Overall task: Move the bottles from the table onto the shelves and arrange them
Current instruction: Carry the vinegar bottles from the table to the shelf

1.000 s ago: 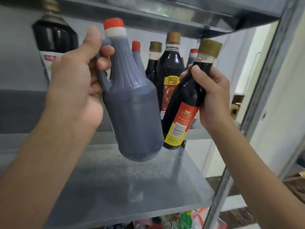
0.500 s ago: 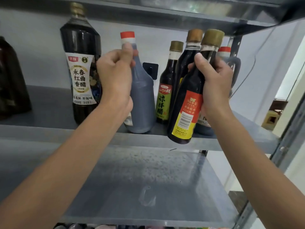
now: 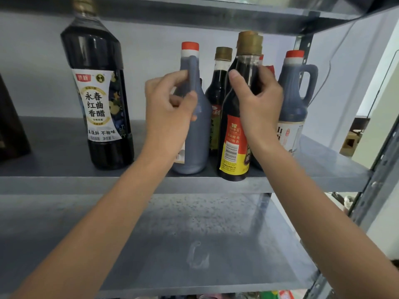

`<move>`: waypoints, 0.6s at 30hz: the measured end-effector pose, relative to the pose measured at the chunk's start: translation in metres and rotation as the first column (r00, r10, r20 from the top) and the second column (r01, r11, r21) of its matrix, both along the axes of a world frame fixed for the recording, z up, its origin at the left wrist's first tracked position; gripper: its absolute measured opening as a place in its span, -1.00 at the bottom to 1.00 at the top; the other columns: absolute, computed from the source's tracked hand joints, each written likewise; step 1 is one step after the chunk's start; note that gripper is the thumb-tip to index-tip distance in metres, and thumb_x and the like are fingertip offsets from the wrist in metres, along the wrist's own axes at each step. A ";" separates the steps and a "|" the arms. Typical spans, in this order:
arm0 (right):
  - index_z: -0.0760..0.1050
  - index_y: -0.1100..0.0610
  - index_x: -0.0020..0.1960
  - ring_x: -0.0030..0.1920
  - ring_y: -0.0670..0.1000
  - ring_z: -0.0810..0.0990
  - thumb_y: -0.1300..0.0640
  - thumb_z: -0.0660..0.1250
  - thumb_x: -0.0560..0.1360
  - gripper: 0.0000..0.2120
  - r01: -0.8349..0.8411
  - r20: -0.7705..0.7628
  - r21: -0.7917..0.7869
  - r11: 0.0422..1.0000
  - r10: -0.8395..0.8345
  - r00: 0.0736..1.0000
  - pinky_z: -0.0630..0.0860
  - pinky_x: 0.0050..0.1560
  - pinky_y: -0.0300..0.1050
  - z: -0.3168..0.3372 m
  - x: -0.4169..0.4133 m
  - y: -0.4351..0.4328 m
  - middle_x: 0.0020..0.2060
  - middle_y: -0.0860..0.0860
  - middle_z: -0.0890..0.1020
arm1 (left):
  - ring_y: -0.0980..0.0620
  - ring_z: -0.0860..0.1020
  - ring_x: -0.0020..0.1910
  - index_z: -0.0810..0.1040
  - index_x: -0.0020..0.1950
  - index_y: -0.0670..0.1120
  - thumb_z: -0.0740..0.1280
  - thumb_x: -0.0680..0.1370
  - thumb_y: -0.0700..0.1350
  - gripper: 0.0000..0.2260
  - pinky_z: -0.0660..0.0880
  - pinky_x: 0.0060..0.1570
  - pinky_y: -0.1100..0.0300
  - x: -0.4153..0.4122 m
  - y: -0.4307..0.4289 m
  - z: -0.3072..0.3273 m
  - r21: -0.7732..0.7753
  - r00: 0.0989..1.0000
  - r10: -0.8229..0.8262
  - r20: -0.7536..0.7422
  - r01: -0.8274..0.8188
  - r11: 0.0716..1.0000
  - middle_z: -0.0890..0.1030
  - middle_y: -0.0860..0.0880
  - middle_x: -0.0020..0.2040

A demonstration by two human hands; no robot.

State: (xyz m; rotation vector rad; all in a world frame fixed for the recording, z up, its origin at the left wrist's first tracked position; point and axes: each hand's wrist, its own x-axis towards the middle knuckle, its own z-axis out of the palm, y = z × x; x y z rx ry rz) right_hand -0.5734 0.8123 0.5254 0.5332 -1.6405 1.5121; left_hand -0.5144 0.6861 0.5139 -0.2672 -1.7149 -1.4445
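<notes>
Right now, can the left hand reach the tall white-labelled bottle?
Probably yes: only bare shelf lies between the tall bottle and the left hand, which first must release the grey jug.

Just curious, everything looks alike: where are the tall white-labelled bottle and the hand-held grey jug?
tall white-labelled bottle (image 3: 97, 104), head view, on its label.
hand-held grey jug (image 3: 198, 152), head view, on its lower body.

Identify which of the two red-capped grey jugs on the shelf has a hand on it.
The left jug, its handle gripped by the left hand; the right hand holds a dark bottle, not the right jug.
</notes>
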 end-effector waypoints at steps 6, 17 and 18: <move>0.27 0.16 0.41 0.27 -0.05 0.35 0.02 0.38 0.45 -0.40 0.269 -0.104 0.080 0.960 -0.260 0.960 0.32 0.31 -0.08 -0.057 0.005 -0.008 0.27 0.00 0.41 | 0.04 0.28 0.44 0.01 0.55 0.13 0.51 0.39 -0.01 -0.11 0.30 0.40 0.00 -0.005 -0.041 -0.064 -0.170 0.929 0.032 0.368 0.033 0.985 0.19 0.02 0.49; 0.01 0.21 0.51 0.38 0.10 0.26 0.01 0.30 0.52 -0.28 0.500 -0.148 0.178 0.848 -0.479 0.865 0.28 0.38 0.07 -0.083 0.000 -0.032 0.40 0.19 0.26 | 0.03 0.37 0.32 0.26 0.41 -0.01 0.57 0.21 0.16 -0.13 0.41 0.26 0.00 -0.031 -0.036 -0.079 -0.346 0.899 0.178 0.401 -0.031 0.938 0.35 0.02 0.30; -0.02 0.18 0.52 0.40 0.09 0.24 -0.03 0.26 0.54 -0.29 0.482 -0.135 0.194 0.854 -0.463 0.876 0.26 0.39 0.08 -0.087 0.000 -0.030 0.42 0.17 0.23 | 0.03 0.35 0.32 0.25 0.41 -0.02 0.56 0.22 0.17 -0.13 0.41 0.23 0.02 -0.030 -0.036 -0.079 -0.380 0.897 0.219 0.383 -0.063 0.923 0.34 0.02 0.29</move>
